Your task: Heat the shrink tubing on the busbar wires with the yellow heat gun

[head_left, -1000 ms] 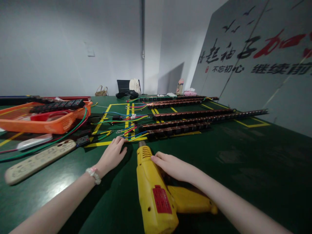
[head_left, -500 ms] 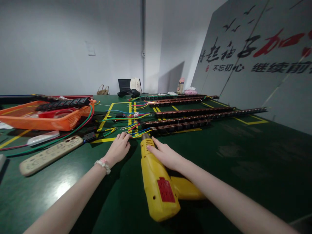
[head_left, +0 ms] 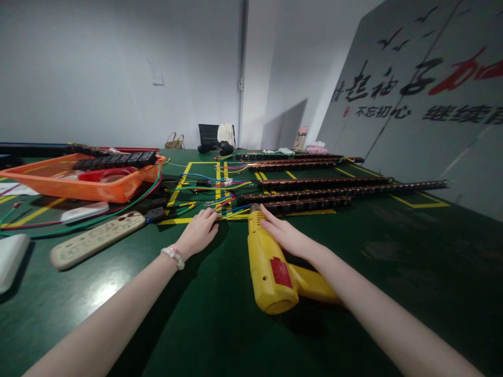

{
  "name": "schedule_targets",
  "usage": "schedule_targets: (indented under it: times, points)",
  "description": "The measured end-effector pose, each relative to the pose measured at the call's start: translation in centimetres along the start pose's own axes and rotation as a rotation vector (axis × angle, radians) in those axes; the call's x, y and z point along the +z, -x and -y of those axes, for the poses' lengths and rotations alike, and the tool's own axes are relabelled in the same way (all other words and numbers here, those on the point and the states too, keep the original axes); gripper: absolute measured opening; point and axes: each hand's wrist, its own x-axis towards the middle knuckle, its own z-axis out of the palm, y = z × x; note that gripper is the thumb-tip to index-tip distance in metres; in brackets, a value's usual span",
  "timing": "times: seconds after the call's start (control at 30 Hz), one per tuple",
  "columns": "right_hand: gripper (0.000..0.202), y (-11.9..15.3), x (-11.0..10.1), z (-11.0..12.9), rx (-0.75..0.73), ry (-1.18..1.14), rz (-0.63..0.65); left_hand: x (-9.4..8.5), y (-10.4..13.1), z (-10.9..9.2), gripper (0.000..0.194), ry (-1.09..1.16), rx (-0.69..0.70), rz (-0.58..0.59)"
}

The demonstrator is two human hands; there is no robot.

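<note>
Heat gun (head_left: 271, 267) in yellow housing sits on the near part of the worktop (head_left: 212, 319), its metal nozzle (head_left: 254, 208) pointing towards the far edge and its handle (head_left: 316, 284) reaching out towards the right edge. Our right hand (head_left: 288, 238) lies along the front of the barrel, touching it just behind the nozzle; we cannot tell whether it grasps the housing or only steadies it (the underside is hidden from us). Our left hand (head_left: 200, 230) rests on the worktop with its fingers bent, at the ends of some blue and yellow wires (head_left: 236, 211); whether it pinches one, we cannot tell.

We judge the gun to be stiff and fairly heavy, with most of its weight in the thick rear body. Its smooth shell may slip a little under a light touch, so the handle looks the surest hold, a full palm around it. The nozzle, and perhaps the vents (head_left: 257, 222) behind it, could be hot, so our fingers belong further back. The wires look light and bendy, best taken by their sleeves. Beyond them, thin dark strips (head_left: 310, 206) run towards the right edge; they look slender enough to flex, and we would support them along their length.
</note>
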Motion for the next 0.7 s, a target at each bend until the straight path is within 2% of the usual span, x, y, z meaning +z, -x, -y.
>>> schedule_targets:
  times: [0.23,0.4,0.7]
  points:
    - [0.060,0.23,0.17,-0.30,-0.101,0.007,-0.001,0.36,0.00,0.24,0.028,-0.020,-0.016,0.022]
    - [0.060,0.16,0.24,-0.66,-0.107,0.002,0.013,0.17,-0.16,0.34,0.025,-0.028,0.030,0.025]
    - [0.062,0.20,0.15,-0.45,-0.071,0.018,0.038,-0.11,-0.27,0.16,0.028,-0.184,0.019,0.051]
